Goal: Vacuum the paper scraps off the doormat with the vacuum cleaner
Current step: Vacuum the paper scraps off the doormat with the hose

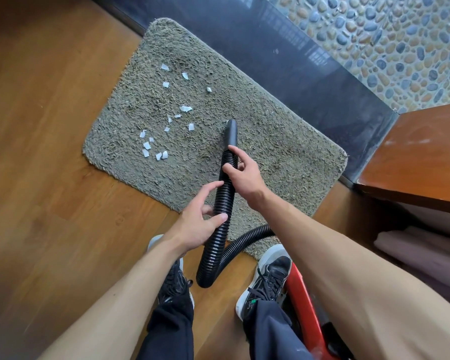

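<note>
- White paper scraps [186, 108] lie scattered over the left half of the shaggy grey doormat [270, 152], to the left of the nozzle.
- The black nozzle [231, 133] has its tip on the pile near the mat's middle.
- The right hand [244, 175] grasps the ribbed hose [225, 201] just behind the nozzle; the left hand [198, 224] grasps it lower down.
- The red vacuum cleaner [304, 302] sits beside the right shoe [268, 276] on the wooden floor [50, 126].

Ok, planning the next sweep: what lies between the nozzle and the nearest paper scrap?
Head view: only bare doormat pile between the nozzle and that scrap.
</note>
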